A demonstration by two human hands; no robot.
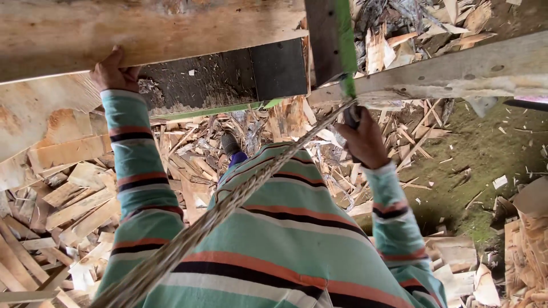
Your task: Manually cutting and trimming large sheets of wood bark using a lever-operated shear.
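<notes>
Gripping a pale, weathered wooden plank (148, 28), the left hand (113, 73) steadies it; the right hand (362, 140) clamps a dark tool handle (352, 116), best kept firm.

Hidden and cut-off parts around the two hands

The left hand (114, 71) shows only knuckles; its fingertips curl out of sight over the plank (142, 28), which runs off the top and left edges. The right hand (365, 142) covers most of a dark handle (352, 116), so the tool's kind cannot be told. The frayed rope (228, 205) leaves at the bottom edge, its end unseen.
</notes>
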